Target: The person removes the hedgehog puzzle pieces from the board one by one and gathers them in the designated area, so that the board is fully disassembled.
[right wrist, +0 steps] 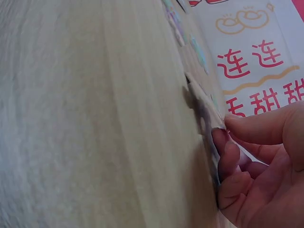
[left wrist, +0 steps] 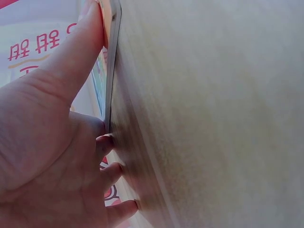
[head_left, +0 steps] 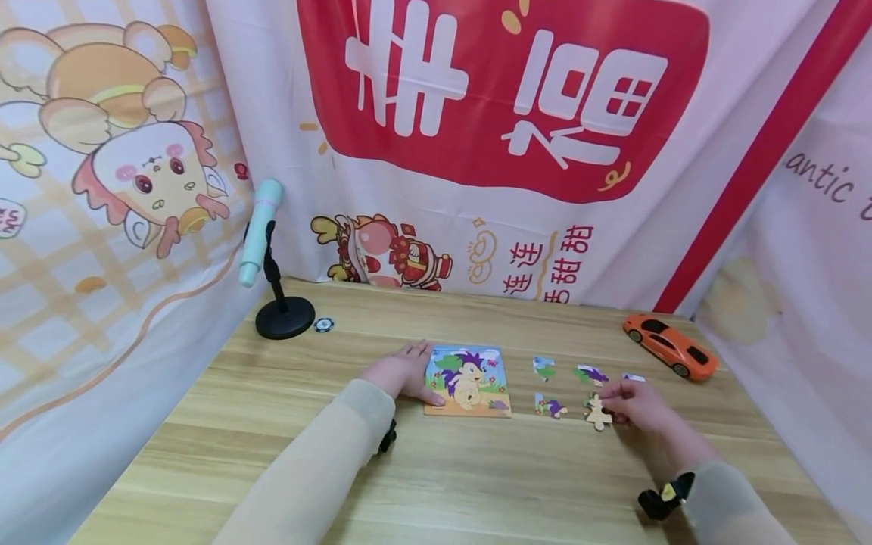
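Observation:
A hedgehog picture puzzle board point(head_left: 470, 382) lies flat on the wooden table. My left hand point(head_left: 409, 372) rests at its left side, the thumb over the lower left corner and the other fingers spread on the table along the edge. To the right, my right hand point(head_left: 636, 409) pinches a jigsaw piece point(head_left: 598, 415) between thumb and fingers, its plain tan side showing. In the right wrist view that piece point(right wrist: 204, 102) is tilted close over the tabletop. Loose pieces lie around it: a green one point(head_left: 543, 369), a purple one point(head_left: 550, 406) and another point(head_left: 591, 374) just behind.
One more piece point(head_left: 633, 377) shows partly behind my right hand. An orange toy car point(head_left: 671, 347) stands at the back right. At the back left are a mint microphone point(head_left: 261, 231) on a black stand point(head_left: 284, 316) and a round chip point(head_left: 324, 325). Printed cloth point(head_left: 409, 182) hangs behind the table.

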`<action>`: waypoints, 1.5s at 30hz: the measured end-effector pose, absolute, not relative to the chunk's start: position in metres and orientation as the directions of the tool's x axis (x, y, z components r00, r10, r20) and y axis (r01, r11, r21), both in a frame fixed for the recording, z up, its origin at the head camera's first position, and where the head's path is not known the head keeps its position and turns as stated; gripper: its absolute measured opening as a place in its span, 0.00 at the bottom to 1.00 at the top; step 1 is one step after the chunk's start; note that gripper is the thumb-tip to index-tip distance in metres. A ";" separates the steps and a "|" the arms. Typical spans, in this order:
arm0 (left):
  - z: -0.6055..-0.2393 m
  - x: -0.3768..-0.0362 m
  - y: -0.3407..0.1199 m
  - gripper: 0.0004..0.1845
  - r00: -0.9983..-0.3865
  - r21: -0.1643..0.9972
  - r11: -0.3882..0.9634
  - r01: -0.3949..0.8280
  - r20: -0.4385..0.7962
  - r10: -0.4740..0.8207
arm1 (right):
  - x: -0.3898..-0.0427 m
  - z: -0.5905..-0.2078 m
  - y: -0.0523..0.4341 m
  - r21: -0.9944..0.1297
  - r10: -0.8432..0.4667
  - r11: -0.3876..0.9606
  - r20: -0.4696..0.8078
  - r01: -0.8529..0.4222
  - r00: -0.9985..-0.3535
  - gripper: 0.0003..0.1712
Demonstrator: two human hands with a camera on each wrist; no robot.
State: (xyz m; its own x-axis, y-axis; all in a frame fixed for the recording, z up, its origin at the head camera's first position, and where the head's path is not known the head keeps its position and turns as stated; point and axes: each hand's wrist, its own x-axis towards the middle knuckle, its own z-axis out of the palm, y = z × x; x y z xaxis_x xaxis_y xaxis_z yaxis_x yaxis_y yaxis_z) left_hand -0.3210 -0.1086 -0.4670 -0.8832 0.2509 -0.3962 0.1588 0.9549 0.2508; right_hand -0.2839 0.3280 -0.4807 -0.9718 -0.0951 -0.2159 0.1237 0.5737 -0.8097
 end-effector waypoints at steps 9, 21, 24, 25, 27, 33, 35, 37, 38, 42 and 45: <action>-0.462 -0.317 -0.108 0.65 -0.884 0.270 0.952 0.147 -0.396 0.249 | -0.288 -0.471 0.324 -0.800 -0.076 0.592 -0.171 0.094 -0.982 0.12; -0.485 -0.339 -0.107 0.71 -0.883 0.243 0.955 0.170 -0.394 0.257 | -0.319 -0.415 0.275 -0.808 -0.169 0.587 -0.070 -0.043 -0.983 0.17; -0.487 -0.341 -0.107 0.71 -0.882 0.219 0.958 0.185 -0.393 0.260 | -0.325 -0.409 0.252 -0.810 -0.211 0.580 -0.048 -0.086 -0.976 0.15; -0.486 -0.340 -0.107 0.71 -0.882 0.217 0.958 0.186 -0.394 0.260 | -0.326 -0.408 0.243 -0.812 -0.227 0.575 -0.043 -0.098 -0.973 0.14; -0.481 -0.336 -0.107 0.69 -0.880 0.212 0.961 0.178 -0.403 0.252 | -0.328 -0.411 0.224 -0.817 -0.261 0.563 -0.027 -0.129 -0.965 0.13; -0.460 -0.319 -0.107 0.65 -0.883 0.247 0.956 0.160 -0.397 0.250 | -0.327 -0.431 0.167 -0.826 -0.297 0.548 -0.046 -0.131 -0.954 0.10; -0.456 -0.316 -0.108 0.65 -0.886 0.255 0.953 0.162 -0.387 0.254 | -0.326 -0.441 0.152 -0.812 -0.296 0.570 -0.062 -0.124 -0.953 0.09; -0.458 -0.317 -0.109 0.65 -0.886 0.256 0.953 0.164 -0.386 0.256 | -0.325 -0.452 0.141 -0.796 -0.308 0.594 -0.088 -0.119 -0.947 0.07; -0.458 -0.317 -0.109 0.65 -0.886 0.257 0.953 0.163 -0.387 0.256 | -0.325 -0.457 0.137 -0.783 -0.317 0.610 -0.098 -0.123 -0.943 0.07; -0.461 -0.319 -0.110 0.67 -0.883 0.260 0.953 0.154 -0.398 0.251 | -0.325 -0.472 0.127 -0.754 -0.344 0.645 -0.147 -0.120 -0.927 0.10; -0.461 -0.319 -0.110 0.67 -0.879 0.250 0.957 0.146 -0.411 0.242 | -0.324 -0.475 0.125 -0.748 -0.354 0.654 -0.172 -0.112 -0.919 0.15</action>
State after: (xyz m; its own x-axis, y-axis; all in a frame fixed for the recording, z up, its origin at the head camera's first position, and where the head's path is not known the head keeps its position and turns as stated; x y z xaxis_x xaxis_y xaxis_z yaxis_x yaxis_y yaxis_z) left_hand -0.3192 -0.1097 -0.4606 -0.8792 0.2416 -0.4107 0.1462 0.9571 0.2501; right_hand -0.3244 0.1247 -0.4752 -0.9191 -0.3545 -0.1718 -0.1122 0.6537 -0.7484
